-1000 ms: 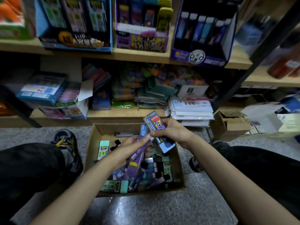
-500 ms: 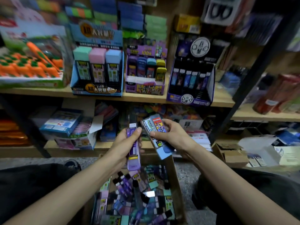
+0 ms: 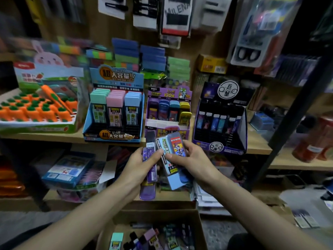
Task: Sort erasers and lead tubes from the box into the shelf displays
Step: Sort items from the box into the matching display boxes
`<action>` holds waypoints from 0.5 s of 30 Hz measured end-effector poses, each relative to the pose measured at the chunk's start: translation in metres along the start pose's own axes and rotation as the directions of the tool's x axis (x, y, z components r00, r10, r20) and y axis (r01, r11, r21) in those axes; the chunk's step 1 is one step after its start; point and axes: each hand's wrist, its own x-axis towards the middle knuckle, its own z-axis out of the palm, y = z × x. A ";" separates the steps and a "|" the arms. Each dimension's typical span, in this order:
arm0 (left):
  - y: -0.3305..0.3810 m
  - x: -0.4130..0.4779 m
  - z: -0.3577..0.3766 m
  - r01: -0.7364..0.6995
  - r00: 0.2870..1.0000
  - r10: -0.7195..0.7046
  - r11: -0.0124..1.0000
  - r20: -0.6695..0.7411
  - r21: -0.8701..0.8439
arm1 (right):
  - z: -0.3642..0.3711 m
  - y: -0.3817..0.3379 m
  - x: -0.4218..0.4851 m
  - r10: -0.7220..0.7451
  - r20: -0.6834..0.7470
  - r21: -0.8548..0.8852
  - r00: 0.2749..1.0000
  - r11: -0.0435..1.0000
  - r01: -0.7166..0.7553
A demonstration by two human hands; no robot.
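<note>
My left hand (image 3: pixel 142 164) grips a few purple lead tubes (image 3: pixel 150 170) upright, just below the middle shelf. Beside it, my right hand (image 3: pixel 189 157) holds a small stack of blue lead cases (image 3: pixel 173 156) with printed labels, fingers curled round them. The two hands touch in front of the purple lead display (image 3: pixel 168 112). To its left stands the blue display (image 3: pixel 115 112) with green, pink and blue erasers. A dark display (image 3: pixel 221 120) of slim tubes stands to the right. The cardboard box (image 3: pixel 196 230) with several erasers and tubes lies at the bottom.
A tray of orange carrot erasers (image 3: pixel 36 109) fills the shelf's left end. Packaged goods hang on the back wall (image 3: pixel 173 17). A black shelf post (image 3: pixel 292 112) slants down on the right. Boxes and papers crowd the lower shelf (image 3: pixel 72 175).
My head has tilted up from the box to the shelf. Both hands have risen with their tubes and cases towards the purple display, and have come together.
</note>
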 end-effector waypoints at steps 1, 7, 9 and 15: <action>0.000 0.004 0.000 0.004 1.000 -0.004 1.000 -0.006 0.000 | -0.002 -0.002 0.004 -0.011 0.013 -0.051 1.000 0.999 0.012; 0.001 0.022 0.000 -0.025 0.999 0.026 1.000 -0.045 0.005 | -0.017 0.002 0.016 -0.005 0.125 -0.060 0.992 0.998 0.012; 0.003 0.026 0.000 -0.039 0.998 0.040 0.999 -0.051 0.018 | -0.022 0.002 0.017 0.004 0.148 -0.023 0.989 1.000 -0.001; 0.014 0.039 0.003 -0.060 0.991 0.058 0.998 -0.119 -0.009 | -0.045 -0.003 0.021 0.028 -0.019 0.058 0.999 0.998 -0.027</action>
